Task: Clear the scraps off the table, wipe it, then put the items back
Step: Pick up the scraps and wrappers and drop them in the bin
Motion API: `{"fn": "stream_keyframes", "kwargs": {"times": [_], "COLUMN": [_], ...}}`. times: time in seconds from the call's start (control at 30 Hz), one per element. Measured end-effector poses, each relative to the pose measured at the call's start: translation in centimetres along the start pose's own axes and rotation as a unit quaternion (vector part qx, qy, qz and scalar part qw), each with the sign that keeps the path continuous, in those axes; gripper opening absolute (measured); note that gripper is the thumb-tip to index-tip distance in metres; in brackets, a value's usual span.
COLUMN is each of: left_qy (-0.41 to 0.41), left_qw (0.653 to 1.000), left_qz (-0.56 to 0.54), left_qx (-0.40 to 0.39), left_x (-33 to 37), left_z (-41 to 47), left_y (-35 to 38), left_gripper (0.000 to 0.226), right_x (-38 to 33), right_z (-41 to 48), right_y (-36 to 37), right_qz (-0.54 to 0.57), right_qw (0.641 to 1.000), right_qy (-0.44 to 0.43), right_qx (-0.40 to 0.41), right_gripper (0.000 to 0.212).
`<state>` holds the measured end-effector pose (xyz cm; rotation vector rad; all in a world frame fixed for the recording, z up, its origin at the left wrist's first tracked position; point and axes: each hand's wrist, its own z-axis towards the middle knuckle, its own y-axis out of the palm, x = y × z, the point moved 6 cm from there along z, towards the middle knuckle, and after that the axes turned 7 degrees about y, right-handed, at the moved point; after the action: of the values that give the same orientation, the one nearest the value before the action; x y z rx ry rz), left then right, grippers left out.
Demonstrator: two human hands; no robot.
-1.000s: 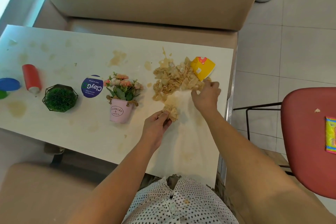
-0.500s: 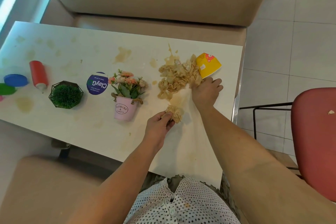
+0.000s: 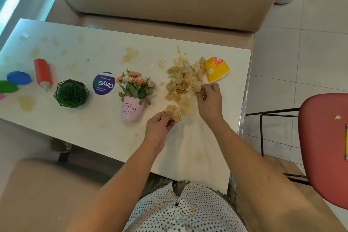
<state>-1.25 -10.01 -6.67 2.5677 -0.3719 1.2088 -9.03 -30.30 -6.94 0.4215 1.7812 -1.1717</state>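
- Two bare hands work near the table's right end: the left hand (image 3: 160, 125) pinches a crumpled wad (image 3: 173, 112) of stained tissue between thumb and fingers, just above the tabletop.
- At the pile's near right edge, the right hand (image 3: 209, 100) has its fingers curled around scraps (image 3: 183, 82).
- That heap of brownish scraps lies towards the far right corner of the table (image 3: 94, 133), with a tipped yellow paper cup (image 3: 216, 69) touching its right side.
- Just left of the pile stands a pink flower pot (image 3: 131, 108); further left come a round blue lid (image 3: 103, 83), a green plant (image 3: 71, 94) in a wire frame and a red bottle (image 3: 43, 72) lying down.
- Brown stains mark the tabletop.
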Motion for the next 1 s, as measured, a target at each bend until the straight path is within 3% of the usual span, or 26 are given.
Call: {"fn": "stream_keyframes", "kwargs": {"times": [0.23,0.4,0.63,1.0], "left_qy": [0.043,0.09,0.124,0.143], "left_qw": [0.999,0.996,0.986,0.977], "left_qz": [-0.023,-0.021,-0.096,-0.092], "left_qx": [0.013,0.008,0.063,0.128], "left_x": [3.6,7.5,12.7,19.9], "left_z": [-2.4,-3.8,-3.3,2.8], "left_y": [-3.6,-7.7,-16.8,-39.7], "left_gripper": [0.017,0.022,0.022,0.027], "right_x": [-7.8,-12.7,-19.5,-32.5], "right_z": [-1.7,-2.5,-4.3,-9.1], "right_y": [1.2,3.6,9.4,30.1], "right_qz": [0.08,0.165,0.216,0.197], "right_qw": [0.992,0.984,0.972,0.97], "right_qy": [-0.092,-0.049,-0.005,-0.016], "right_qx": [-0.007,-0.052,-0.098,-0.142], "right_gripper": [0.017,0.015,0.013,0.009]}}
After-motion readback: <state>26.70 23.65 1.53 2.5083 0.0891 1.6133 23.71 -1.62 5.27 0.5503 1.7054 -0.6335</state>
